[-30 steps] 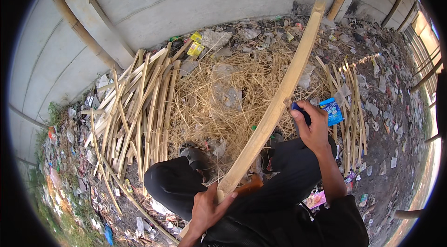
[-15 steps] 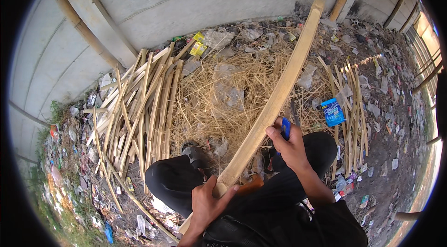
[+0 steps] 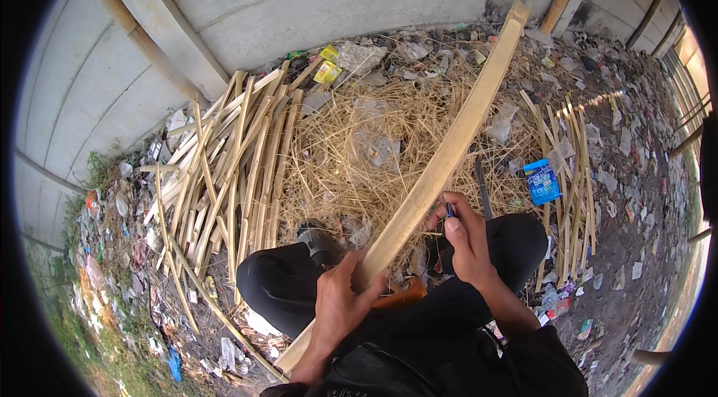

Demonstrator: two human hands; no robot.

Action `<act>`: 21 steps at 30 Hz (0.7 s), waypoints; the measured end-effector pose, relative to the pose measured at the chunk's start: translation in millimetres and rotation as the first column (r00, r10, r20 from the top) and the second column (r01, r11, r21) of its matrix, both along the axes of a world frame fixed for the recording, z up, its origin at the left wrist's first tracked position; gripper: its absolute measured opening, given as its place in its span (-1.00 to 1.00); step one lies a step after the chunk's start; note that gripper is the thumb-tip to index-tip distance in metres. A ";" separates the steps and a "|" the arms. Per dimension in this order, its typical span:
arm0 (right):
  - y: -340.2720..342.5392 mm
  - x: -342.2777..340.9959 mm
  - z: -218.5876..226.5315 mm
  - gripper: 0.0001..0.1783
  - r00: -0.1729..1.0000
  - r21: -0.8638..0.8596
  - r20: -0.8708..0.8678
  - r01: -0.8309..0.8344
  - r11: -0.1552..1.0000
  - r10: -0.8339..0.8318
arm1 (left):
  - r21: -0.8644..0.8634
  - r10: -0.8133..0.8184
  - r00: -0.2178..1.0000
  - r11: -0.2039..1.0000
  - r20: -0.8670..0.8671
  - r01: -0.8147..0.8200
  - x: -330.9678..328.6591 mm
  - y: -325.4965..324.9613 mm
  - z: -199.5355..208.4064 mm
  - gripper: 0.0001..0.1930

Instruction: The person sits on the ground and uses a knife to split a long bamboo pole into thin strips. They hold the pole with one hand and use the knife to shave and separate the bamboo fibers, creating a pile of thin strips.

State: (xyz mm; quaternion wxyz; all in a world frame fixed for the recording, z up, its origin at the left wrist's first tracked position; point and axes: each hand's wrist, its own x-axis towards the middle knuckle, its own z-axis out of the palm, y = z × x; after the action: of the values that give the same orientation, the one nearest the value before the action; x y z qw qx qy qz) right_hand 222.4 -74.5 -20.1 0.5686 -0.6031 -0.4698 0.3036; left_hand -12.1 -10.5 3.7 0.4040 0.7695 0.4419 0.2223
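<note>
At centre, long, pale bamboo (image 3: 453,153) slants; left hand (image 3: 342,301) clamps it; right hand (image 3: 470,244) holds a blue tool (image 3: 449,210).

Long pale bamboo strip (image 3: 450,154), aslant

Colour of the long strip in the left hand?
Strip: pale yellowish tan, best seen in head view.

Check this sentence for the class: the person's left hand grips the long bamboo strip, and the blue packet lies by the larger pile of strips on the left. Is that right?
Not quite: the blue packet lies by the smaller pile of strips on the right, as the head view shows. The left hand does grip the long bamboo strip.
</note>
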 end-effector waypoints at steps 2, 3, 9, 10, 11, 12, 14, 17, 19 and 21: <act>-6.4 0.7 -0.6 -0.71 0.981 0.014 0.196 0.012 1.000 -0.014 | -0.004 0.018 1.000 1.000 0.024 -0.018 1.0 -0.5 -4.7 -0.63; -8.4 -0.9 -3.7 -0.70 0.950 0.050 0.313 -0.013 0.999 -0.003 | -0.024 0.016 0.999 1.000 0.029 -0.016 2.2 -0.2 -4.9 -0.63; -9.9 -21.6 -20.1 -0.67 0.801 0.167 0.598 -0.160 0.973 0.030 | -0.235 0.001 0.992 0.971 0.128 0.029 5.4 5.2 -7.3 -0.69; -9.0 -24.1 -21.9 -0.67 0.798 0.179 0.602 -0.155 0.971 0.016 | -0.253 -0.002 0.988 0.966 0.155 0.042 5.0 6.0 -9.4 -0.69; -8.1 -26.2 -21.7 -0.67 0.801 0.180 0.599 -0.146 0.973 0.009 | -0.271 -0.004 0.983 0.961 0.183 0.055 4.5 6.5 -10.5 -0.69; -7.8 -28.0 -20.8 -0.67 0.803 0.180 0.595 -0.137 0.974 0.003 | -0.275 -0.002 0.984 0.960 0.179 0.052 4.4 6.7 -10.2 -0.69; -7.4 -30.1 -19.0 -0.67 0.799 0.182 0.602 -0.125 0.975 -0.010 | -0.283 0.003 0.985 0.958 0.171 0.046 4.4 7.3 -7.9 -0.69; -6.3 -29.8 -13.2 -0.67 0.777 0.183 0.629 -0.116 0.976 -0.025 | -0.250 0.010 0.983 0.968 0.184 0.037 6.2 7.7 -0.7 -0.68; -5.8 -29.8 -6.9 -0.67 0.764 0.177 0.644 -0.110 0.978 -0.031 | -0.282 0.005 0.983 0.958 0.186 0.048 4.3 7.7 -3.3 -0.69; -4.0 -29.1 -5.2 -0.67 0.751 0.215 0.657 -0.104 0.971 -0.065 | -0.316 0.005 0.981 0.947 0.193 0.057 2.0 7.3 -4.5 -0.67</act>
State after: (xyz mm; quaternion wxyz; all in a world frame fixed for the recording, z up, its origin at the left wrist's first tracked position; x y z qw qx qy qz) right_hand 193.4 -78.6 -25.3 0.4312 -0.5936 -0.6793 0.0185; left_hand -10.1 -3.3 -0.8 0.5668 0.6746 0.4211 0.2152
